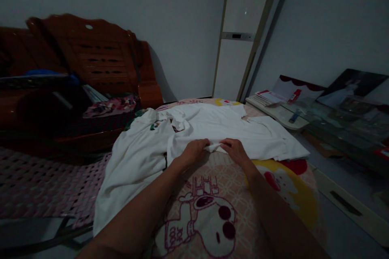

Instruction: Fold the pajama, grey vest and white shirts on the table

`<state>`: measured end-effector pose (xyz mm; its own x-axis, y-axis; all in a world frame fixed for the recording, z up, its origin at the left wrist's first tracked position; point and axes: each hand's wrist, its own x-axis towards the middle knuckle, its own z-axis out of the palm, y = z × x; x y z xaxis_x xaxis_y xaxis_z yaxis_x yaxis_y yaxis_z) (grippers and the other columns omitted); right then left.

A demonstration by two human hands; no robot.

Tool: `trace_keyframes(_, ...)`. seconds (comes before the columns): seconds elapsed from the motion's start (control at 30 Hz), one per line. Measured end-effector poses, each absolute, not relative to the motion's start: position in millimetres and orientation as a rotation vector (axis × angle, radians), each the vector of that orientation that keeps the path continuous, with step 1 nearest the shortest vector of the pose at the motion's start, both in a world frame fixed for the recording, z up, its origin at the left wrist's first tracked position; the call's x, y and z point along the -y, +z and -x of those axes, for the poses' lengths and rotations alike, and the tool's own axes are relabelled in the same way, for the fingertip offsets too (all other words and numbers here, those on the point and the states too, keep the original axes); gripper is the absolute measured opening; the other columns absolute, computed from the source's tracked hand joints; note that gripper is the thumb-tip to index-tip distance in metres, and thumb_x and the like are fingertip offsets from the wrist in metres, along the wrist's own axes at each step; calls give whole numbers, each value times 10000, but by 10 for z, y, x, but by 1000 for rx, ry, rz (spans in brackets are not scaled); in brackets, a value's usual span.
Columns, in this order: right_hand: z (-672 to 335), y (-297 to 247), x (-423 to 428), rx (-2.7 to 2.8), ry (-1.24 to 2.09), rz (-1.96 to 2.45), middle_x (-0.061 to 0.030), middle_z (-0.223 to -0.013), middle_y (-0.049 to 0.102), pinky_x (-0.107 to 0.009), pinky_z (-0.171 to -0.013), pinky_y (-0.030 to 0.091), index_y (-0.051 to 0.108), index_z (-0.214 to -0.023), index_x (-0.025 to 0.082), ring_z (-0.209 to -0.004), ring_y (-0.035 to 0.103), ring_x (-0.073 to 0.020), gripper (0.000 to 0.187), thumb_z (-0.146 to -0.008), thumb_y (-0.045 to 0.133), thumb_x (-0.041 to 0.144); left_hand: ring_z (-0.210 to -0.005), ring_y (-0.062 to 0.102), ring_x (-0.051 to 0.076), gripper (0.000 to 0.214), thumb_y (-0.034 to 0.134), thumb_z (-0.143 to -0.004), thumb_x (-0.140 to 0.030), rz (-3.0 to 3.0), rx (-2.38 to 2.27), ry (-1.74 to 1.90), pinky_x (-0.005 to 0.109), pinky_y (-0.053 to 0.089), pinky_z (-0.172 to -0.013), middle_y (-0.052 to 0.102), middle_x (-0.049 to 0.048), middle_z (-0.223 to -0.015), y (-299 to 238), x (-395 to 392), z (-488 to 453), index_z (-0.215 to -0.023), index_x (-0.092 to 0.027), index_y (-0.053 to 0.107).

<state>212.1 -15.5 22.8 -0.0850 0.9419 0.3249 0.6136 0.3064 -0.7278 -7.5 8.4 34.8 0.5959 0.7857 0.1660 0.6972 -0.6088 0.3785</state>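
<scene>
A white shirt point(219, 123) lies spread across a round table draped with a patterned cloth point(225, 194). Both hands are at the shirt's near edge, close together. My left hand point(196, 151) has its fingers curled over that edge, gripping the fabric. A short way to the right, my right hand point(235, 149) pinches the same edge between thumb and fingers. The cloth between the two hands is slightly gathered. Left of the shirt, another rumpled white garment point(133, 162) hangs over the table's left side, with a coloured print partly showing near its top.
A carved wooden bench point(100, 56) holding folded fabric stands at the back left. Nearer is a pink woven chair point(51, 186). To the right, a glass-topped stand point(340, 125) carries papers and a framed picture point(349, 85). A tall white cabinet-like appliance point(237, 48) stands behind.
</scene>
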Motion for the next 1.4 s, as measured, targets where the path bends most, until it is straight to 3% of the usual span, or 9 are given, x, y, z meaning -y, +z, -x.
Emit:
trace_keyframes(0.17,-2144,163,126,1827,394,1474,-69,-882,758,-300,-748,495,745,-950,180,-780,672,-196,198,-819,600,214,-889,655,206,249,521,-811,-140,-2429,-1185,541,299,474,-811,722,52,-943,422,-226,177,-1006,-192,666)
trace_keyframes(0.27,-2163,135,118,1916,237,1539,-91,-967,752,-313,-818,484,745,-929,195,-883,671,-214,188,-825,590,169,-891,655,199,260,485,-823,-107,-2415,-1159,588,300,478,-811,717,54,-962,411,-225,172,-1009,-195,643)
trace_keyframes(0.4,-2187,126,116,2002,105,1646,-90,-930,731,-303,-798,466,741,-871,204,-869,648,-215,162,-819,598,153,-888,647,190,305,492,-800,-59,-2410,-1248,662,294,482,-804,697,52,-966,327,-228,103,-1042,-203,605)
trace_keyframes(0.63,-2203,143,126,2020,107,1649,-72,-887,710,-281,-751,439,726,-830,209,-834,631,-202,155,-826,581,156,-914,636,206,155,561,-851,-225,-2558,-1278,552,301,465,-817,673,72,-985,322,-211,77,-970,-195,655)
trace_keyframes(0.73,-2199,151,131,2023,114,1645,-72,-882,708,-279,-747,433,722,-825,207,-829,627,-199,165,-830,567,151,-936,637,237,235,646,-813,-333,-2593,-1257,494,320,465,-811,677,80,-1025,383,-166,107,-1001,-193,654)
trace_keyframes(1.17,-2165,162,144,2054,75,1682,-92,-905,713,-289,-749,444,741,-873,189,-842,643,-213,170,-834,581,146,-985,640,272,233,599,-841,-282,-2678,-1328,445,341,474,-785,675,111,-1054,345,-135,55,-1046,-184,655)
trace_keyframes(1.4,-2140,197,167,2049,89,1669,-84,-933,726,-280,-784,456,744,-913,177,-872,653,-201,170,-852,588,143,-1023,638,237,244,603,-844,-255,-2620,-1366,440,305,474,-873,679,93,-1076,392,-110,52,-1066,-180,673)
